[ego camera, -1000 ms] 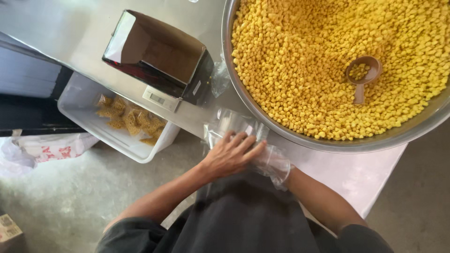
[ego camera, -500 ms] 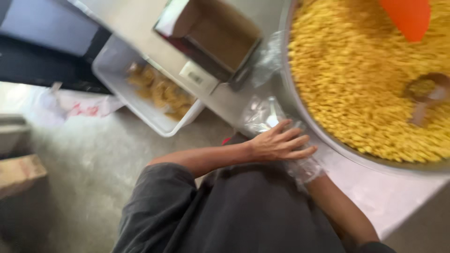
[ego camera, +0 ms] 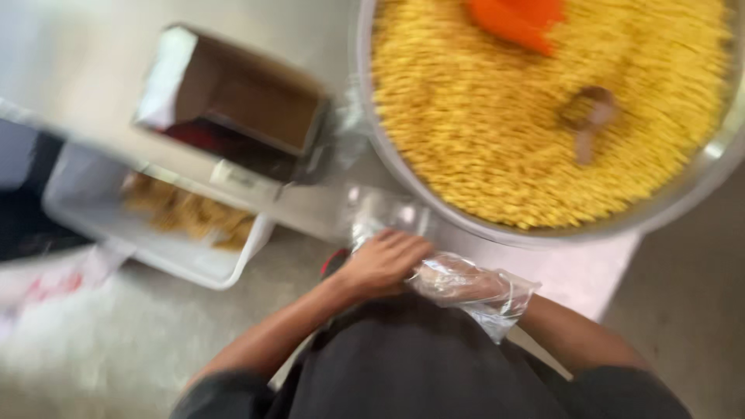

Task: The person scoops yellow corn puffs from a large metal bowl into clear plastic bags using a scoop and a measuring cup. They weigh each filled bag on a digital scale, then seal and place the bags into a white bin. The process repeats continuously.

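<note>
The picture is blurred by head motion. My left hand (ego camera: 384, 264) is bare, and its fingers curl over the fingertips of my right hand (ego camera: 458, 281). A loose clear plastic glove (ego camera: 497, 299) covers the right hand. Both hands meet at the near edge of the pale table (ego camera: 559, 268), in front of my dark shirt. A crumpled clear plastic bag (ego camera: 380, 211) lies on the table just beyond my left hand. Whether the gloved hand holds anything is hidden by the blur and by my left hand.
A wide metal bowl (ego camera: 434, 198) of small yellow pieces (ego camera: 481, 116) fills the table's right side, with a brown scoop (ego camera: 591, 116) and an orange object (ego camera: 516, 22) in it. A dark boxy device (ego camera: 233, 109) stands at left. A white tub (ego camera: 167, 240) of yellowish food sits on the floor.
The view has swung and come closer. My left hand's fingers, spread a second ago, have curled onto the gloved right hand. An orange object has appeared over the bowl.
</note>
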Action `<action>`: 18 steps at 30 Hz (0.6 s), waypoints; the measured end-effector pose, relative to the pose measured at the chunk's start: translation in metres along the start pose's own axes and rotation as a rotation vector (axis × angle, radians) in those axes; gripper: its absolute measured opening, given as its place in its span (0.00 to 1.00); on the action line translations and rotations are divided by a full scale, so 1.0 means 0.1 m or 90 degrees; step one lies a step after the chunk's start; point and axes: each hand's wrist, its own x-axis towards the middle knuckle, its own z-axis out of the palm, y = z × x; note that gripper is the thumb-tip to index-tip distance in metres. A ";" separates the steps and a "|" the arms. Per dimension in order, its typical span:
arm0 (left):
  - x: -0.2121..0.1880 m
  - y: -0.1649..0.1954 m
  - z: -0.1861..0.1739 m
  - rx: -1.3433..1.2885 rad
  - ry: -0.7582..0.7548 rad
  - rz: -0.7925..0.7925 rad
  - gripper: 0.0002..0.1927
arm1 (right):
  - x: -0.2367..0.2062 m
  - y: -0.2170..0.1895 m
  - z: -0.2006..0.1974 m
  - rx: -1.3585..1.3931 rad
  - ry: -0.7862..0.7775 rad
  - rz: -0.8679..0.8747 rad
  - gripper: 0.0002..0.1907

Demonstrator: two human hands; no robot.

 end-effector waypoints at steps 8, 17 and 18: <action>0.50 0.21 -0.25 -0.107 -0.104 0.001 0.46 | -0.60 -0.04 -0.22 0.052 0.044 -0.130 0.26; 1.11 0.20 -0.43 -0.114 -0.082 -0.012 0.41 | -0.45 -1.06 -1.03 -0.101 -0.046 -0.139 0.20; 1.12 0.14 -0.47 -0.101 -0.119 -0.047 0.40 | -0.43 -1.18 -1.11 -0.120 -0.056 -0.147 0.20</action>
